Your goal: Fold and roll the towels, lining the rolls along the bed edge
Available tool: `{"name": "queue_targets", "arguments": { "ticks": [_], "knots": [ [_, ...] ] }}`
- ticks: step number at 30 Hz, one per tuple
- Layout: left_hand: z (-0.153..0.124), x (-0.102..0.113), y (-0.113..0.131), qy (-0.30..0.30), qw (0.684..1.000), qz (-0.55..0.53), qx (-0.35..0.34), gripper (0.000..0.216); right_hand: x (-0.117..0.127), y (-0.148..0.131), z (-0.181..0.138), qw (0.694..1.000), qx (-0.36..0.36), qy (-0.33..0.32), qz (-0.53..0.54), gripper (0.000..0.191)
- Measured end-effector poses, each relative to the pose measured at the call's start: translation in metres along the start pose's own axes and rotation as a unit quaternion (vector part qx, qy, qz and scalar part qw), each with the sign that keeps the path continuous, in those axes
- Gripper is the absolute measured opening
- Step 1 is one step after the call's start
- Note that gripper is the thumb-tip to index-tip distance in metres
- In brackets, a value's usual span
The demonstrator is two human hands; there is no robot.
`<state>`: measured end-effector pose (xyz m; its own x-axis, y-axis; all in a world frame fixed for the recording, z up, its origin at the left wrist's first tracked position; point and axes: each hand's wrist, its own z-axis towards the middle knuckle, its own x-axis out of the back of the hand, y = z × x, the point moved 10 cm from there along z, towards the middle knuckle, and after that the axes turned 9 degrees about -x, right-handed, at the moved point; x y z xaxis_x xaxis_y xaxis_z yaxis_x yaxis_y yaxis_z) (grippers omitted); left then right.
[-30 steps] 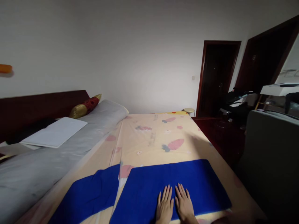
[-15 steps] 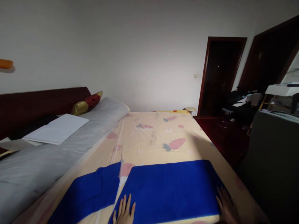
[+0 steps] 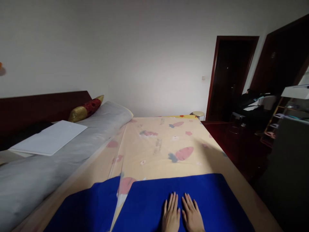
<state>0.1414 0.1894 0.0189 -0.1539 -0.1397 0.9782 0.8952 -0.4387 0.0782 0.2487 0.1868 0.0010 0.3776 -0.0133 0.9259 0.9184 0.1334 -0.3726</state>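
Note:
A blue cloth (image 3: 145,206) lies spread flat on the bed's patterned sheet (image 3: 154,164), its near edge running out of the picture. On its middle rests my left hand (image 3: 172,211), palm down with fingers stretched out. Close beside it my right hand (image 3: 192,212) also lies flat on the blue fabric, fingers extended and a narrow gap between the two hands. Neither hand grips anything. Left of them, across a strip of sheet, lies another blue piece of cloth (image 3: 89,206) with a slightly uneven top edge; whether it joins the first one is out of sight.
A long grey bolster (image 3: 96,129) runs along the left, bearing a white board (image 3: 51,137) and a red-and-gold cushion (image 3: 87,109). Behind it stands a dark headboard (image 3: 36,106). A round stool (image 3: 198,113) is at the far end; a dark covered object (image 3: 287,180) stands at right.
Both hands have moved inward from the cloth's left and right sides to its middle, side by side. The view has shifted slightly, and the cloth sits lower in the picture.

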Motion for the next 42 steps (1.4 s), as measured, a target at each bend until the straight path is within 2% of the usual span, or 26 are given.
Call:
{"name": "queue_targets", "arguments": {
  "ticks": [3, 6, 10, 13, 15, 17, 21, 24, 26, 28, 30, 32, 34, 36, 37, 39, 42],
  "knots": [
    [0.023, -0.013, -0.003, -0.019, 0.999, 0.001, -0.026, 0.062, -0.009, -0.014, 0.025, 0.999, 0.033, -0.010, 0.001, 0.050],
    [0.040, -0.013, -0.015, -0.023, 0.999, 0.001, -0.041, 0.060, -0.005, -0.015, 0.047, 0.999, 0.051, -0.005, -0.005, 0.050],
    [0.059, -0.007, -0.038, -0.034, 0.999, -0.020, -0.029, 0.053, 0.008, -0.001, 0.075, 0.999, 0.030, -0.002, -0.013, 0.052],
    [0.065, 0.000, -0.070, -0.035, 0.999, -0.020, 0.013, 0.051, 0.022, 0.024, 0.089, 1.000, 0.001, -0.006, -0.022, 0.054],
    [0.058, 0.006, -0.101, -0.035, 0.998, -0.007, 0.054, 0.051, 0.033, 0.051, 0.091, 0.999, -0.017, -0.006, -0.029, 0.056],
    [0.042, 0.014, -0.140, -0.037, 0.994, 0.016, 0.098, 0.052, 0.046, 0.090, 0.085, 0.999, -0.035, 0.001, -0.040, 0.056],
    [-0.004, 0.034, -0.222, -0.044, 0.976, 0.090, 0.193, 0.055, 0.069, 0.193, 0.063, 0.993, -0.092, 0.029, -0.066, 0.057],
    [-0.022, 0.041, -0.254, -0.074, 0.965, 0.122, 0.220, 0.056, 0.082, 0.252, 0.050, 0.984, -0.134, 0.060, -0.096, 0.061],
    [-0.020, 0.048, -0.250, -0.063, 0.963, 0.134, 0.225, 0.055, 0.089, 0.259, 0.047, 0.977, -0.155, 0.097, -0.110, 0.066],
    [-0.007, 0.053, -0.221, -0.028, 0.968, 0.129, 0.211, 0.054, 0.091, 0.232, 0.047, 0.974, -0.153, 0.128, -0.105, 0.067],
    [0.013, 0.047, -0.166, -0.007, 0.984, 0.089, 0.153, 0.053, 0.081, 0.171, 0.049, 0.983, -0.104, 0.128, -0.081, 0.062],
    [0.032, 0.031, -0.098, -0.013, 0.997, 0.028, 0.069, 0.052, 0.060, 0.096, 0.049, 0.994, -0.026, 0.093, -0.047, 0.056],
    [0.042, 0.016, -0.037, -0.015, 1.000, -0.018, -0.002, 0.052, 0.037, 0.031, 0.045, 0.998, 0.034, 0.047, -0.009, 0.055],
    [0.042, 0.006, -0.003, -0.019, 0.998, -0.041, -0.035, 0.054, 0.023, -0.004, 0.039, 0.998, 0.060, 0.018, 0.013, 0.053],
    [0.038, 0.003, 0.001, -0.022, 0.998, -0.046, -0.034, 0.054, 0.021, -0.006, 0.035, 0.998, 0.053, 0.013, 0.017, 0.053],
    [0.021, 0.002, -0.019, -0.032, 0.999, -0.040, 0.006, 0.052, 0.025, 0.018, 0.027, 1.000, 0.010, 0.022, 0.012, 0.053],
    [-0.033, 0.012, -0.100, -0.051, 0.988, 0.002, 0.142, 0.054, 0.040, 0.104, 0.003, 0.995, -0.080, 0.055, -0.009, 0.056]
  ]
}}
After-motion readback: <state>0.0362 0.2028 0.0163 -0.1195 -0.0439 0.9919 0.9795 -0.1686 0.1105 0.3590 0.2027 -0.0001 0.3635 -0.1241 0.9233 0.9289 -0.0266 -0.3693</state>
